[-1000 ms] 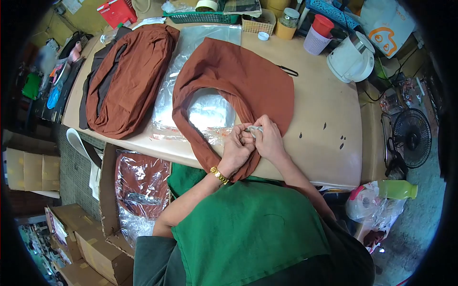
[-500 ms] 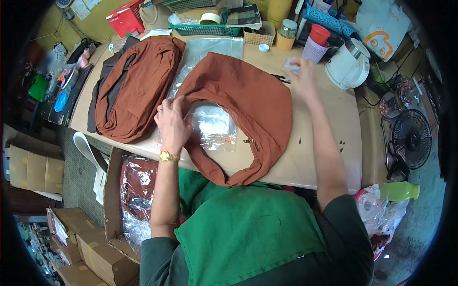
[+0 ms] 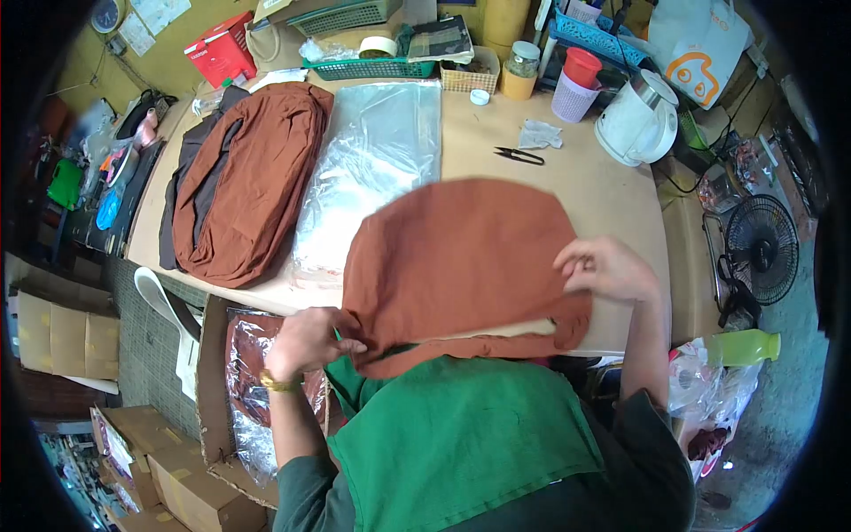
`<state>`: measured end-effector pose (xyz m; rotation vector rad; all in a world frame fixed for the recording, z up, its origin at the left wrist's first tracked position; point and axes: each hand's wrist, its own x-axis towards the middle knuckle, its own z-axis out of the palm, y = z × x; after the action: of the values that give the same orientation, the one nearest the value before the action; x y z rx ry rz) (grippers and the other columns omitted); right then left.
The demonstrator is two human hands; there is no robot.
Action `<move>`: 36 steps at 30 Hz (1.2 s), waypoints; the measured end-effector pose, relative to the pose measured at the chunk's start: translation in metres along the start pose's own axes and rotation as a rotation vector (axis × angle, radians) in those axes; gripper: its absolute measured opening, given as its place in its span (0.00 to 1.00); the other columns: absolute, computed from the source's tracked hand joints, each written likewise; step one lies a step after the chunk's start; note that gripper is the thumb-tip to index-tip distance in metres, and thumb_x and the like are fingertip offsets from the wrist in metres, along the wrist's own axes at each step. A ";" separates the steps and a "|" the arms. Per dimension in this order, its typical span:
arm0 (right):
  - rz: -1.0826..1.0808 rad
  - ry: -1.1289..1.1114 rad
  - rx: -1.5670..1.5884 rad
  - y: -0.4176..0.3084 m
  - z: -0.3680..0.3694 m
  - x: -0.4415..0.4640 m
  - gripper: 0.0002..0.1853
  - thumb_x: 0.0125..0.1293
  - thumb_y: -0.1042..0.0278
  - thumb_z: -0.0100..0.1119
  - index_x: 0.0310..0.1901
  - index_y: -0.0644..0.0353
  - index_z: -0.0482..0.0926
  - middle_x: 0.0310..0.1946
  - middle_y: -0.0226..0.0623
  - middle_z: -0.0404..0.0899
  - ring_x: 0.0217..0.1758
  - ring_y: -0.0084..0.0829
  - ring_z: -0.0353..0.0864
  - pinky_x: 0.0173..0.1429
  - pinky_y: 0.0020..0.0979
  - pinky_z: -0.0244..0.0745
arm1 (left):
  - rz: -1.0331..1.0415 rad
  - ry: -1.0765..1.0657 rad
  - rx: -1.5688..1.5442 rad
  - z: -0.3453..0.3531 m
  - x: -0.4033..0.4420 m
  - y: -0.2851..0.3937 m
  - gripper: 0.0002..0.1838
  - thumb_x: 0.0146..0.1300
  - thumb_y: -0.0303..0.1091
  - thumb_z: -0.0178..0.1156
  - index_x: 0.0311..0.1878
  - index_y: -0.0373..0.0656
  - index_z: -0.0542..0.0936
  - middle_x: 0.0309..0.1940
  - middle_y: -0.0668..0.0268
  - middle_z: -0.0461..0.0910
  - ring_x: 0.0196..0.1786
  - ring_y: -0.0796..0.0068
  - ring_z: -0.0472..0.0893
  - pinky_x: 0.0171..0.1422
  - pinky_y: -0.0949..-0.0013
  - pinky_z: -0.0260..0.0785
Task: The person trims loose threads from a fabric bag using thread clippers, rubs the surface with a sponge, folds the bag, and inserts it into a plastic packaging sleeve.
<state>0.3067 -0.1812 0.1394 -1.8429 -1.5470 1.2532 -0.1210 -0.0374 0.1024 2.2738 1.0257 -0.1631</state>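
A rust-brown fabric bag [image 3: 461,257] lies at the front edge of the table, its upper edge blurred and its strap toward my body. My left hand [image 3: 315,341] is closed on the bag's lower left corner, thumb and fingers pinching the cloth. At the bag's right edge, my right hand [image 3: 612,268] has its fingers curled in against the fabric. Beyond the bag lie thread snips [image 3: 519,156] and a crumpled white cloth [image 3: 540,135]. Clear plastic bags [image 3: 372,151] lie flat to the left of them.
Stacked brown bags [image 3: 253,186] lie on the table's left. A white kettle [image 3: 636,120], a lilac cup [image 3: 574,99] and a jar [image 3: 521,69] stand at the back right. An open carton [image 3: 213,381] with plastic-wrapped goods is below left; a fan [image 3: 762,239] stands right.
The brown bag has been pulled toward my body and turned, uncovering the plastic bags and snips. My right hand let go of the white cloth and came to the bag; my left hand moved nearer me.
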 end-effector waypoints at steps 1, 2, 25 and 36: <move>-0.002 0.136 0.084 0.010 -0.011 0.002 0.09 0.62 0.75 0.66 0.44 0.65 0.83 0.36 0.29 0.82 0.40 0.21 0.80 0.49 0.26 0.75 | 0.004 0.151 -0.170 -0.003 0.004 -0.007 0.22 0.51 0.45 0.77 0.39 0.37 0.84 0.32 0.55 0.84 0.41 0.55 0.85 0.48 0.58 0.76; 0.002 0.130 0.082 0.023 -0.015 0.014 0.09 0.62 0.75 0.66 0.44 0.65 0.83 0.36 0.29 0.82 0.40 0.21 0.80 0.49 0.26 0.75 | 0.005 0.296 -0.343 -0.006 0.010 -0.019 0.27 0.48 0.48 0.78 0.42 0.35 0.83 0.32 0.55 0.84 0.42 0.56 0.84 0.50 0.59 0.75; -0.391 1.204 -0.233 0.039 -0.051 0.088 0.14 0.64 0.68 0.70 0.46 0.63 0.76 0.44 0.37 0.79 0.47 0.28 0.77 0.56 0.31 0.72 | 0.230 1.081 -0.504 -0.055 0.138 0.000 0.12 0.56 0.27 0.74 0.39 0.41 0.79 0.36 0.64 0.81 0.40 0.72 0.79 0.49 0.67 0.72; -0.184 0.469 -0.783 0.061 0.099 0.074 0.42 0.63 0.55 0.69 0.75 0.53 0.60 0.79 0.52 0.47 0.82 0.50 0.46 0.81 0.51 0.47 | 0.282 0.498 0.298 0.062 0.124 -0.017 0.32 0.75 0.48 0.49 0.78 0.46 0.60 0.79 0.61 0.55 0.82 0.55 0.51 0.82 0.39 0.32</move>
<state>0.2556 -0.1521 0.0148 -2.1397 -2.0014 0.0709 -0.0392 0.0130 0.0014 2.7830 0.9467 0.4149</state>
